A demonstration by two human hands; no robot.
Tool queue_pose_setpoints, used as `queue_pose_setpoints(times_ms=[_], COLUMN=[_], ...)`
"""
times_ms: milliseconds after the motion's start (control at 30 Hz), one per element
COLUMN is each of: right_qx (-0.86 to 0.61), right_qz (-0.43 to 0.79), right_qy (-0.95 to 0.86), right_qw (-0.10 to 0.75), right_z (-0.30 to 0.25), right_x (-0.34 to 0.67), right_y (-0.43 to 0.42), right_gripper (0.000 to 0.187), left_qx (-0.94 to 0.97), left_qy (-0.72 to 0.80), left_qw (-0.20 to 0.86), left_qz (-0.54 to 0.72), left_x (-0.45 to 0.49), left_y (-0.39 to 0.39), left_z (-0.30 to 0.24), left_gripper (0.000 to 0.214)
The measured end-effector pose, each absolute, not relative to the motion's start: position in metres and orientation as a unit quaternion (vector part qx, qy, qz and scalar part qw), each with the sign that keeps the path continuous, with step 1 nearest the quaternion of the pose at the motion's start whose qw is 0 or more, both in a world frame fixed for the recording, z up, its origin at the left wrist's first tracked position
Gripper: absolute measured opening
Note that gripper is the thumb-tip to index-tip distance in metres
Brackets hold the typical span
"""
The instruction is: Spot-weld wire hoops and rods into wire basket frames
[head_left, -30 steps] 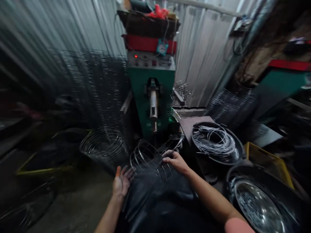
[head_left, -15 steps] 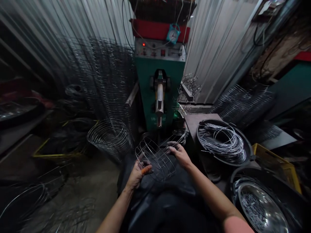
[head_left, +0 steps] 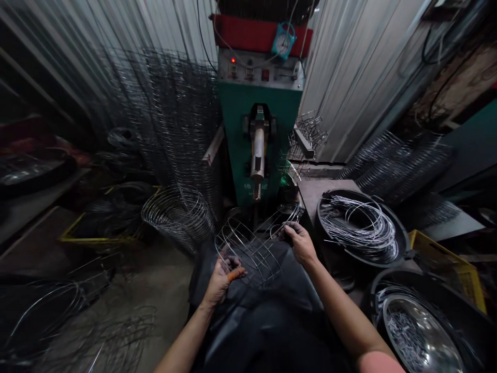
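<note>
My left hand (head_left: 225,274) is closed on the near-left rim of a round wire basket (head_left: 252,254), an open cage of thin bent metal wires. An orange wrapping covers one of its fingers. The basket is tilted above the dark apron (head_left: 267,305) on my lap. To the right of the basket, apart from it, my right hand (head_left: 298,242) has thumb and fingers pinched together. Thin wires show by its fingertips, but I cannot make out what is between them. Ahead stands a green machine (head_left: 236,129) with a thick metal electrode arm (head_left: 258,155) pointing down toward me.
A stack of wire rings (head_left: 176,212) rises at left, before tall wire stacks (head_left: 163,114). At right, a black tub (head_left: 402,243) holds wire lengths; below it a metal bowl (head_left: 435,336) holds small wire pieces. A yellow crate (head_left: 446,259) stands behind.
My right hand has moved right, away from the basket, and its fingers have closed into a pinch. My left hand still grips the basket. The view has shifted slightly.
</note>
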State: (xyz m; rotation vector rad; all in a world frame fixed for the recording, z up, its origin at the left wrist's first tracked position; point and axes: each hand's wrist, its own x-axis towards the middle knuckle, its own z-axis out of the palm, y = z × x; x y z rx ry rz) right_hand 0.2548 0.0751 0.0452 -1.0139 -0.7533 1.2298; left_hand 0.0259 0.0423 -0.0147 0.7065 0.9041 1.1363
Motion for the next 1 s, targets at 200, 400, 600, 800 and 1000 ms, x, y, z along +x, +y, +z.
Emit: queue_pose_setpoints(times_ms=[200, 400, 600, 800, 1000], right_qx=[-0.448, -0.488, -0.497, -0.494, -0.513], right_qz=[0.59, 0.604, 0.58, 0.563, 0.554], right_qy=[-0.279, -0.305, -0.263, -0.261, -0.261], right_qw=[0.611, 0.551, 0.59, 0.609, 0.601], right_z=[0.056, 0.069, 0.072, 0.066, 0.059], right_x=[0.251, 0.25, 0.256, 0.254, 0.257], right_y=[0.077, 0.102, 0.138, 0.167, 0.191], right_gripper=[0.033, 0.034, 0.037, 0.037, 0.037], left_qx=[0.311, 0.293, 0.306, 0.315, 0.302], left_qy=[0.402, 0.399, 0.416, 0.423, 0.428], left_qw=[0.691, 0.687, 0.665, 0.674, 0.693], left_qz=[0.514, 0.532, 0.539, 0.517, 0.496], left_x=[0.032, 0.041, 0.047, 0.053, 0.057], left_y=[0.048, 0.072, 0.103, 0.132, 0.153], left_z=[-0.004, 0.021, 0.038, 0.044, 0.04], left_gripper=[0.084, 0.077, 0.085, 0.098, 0.102])
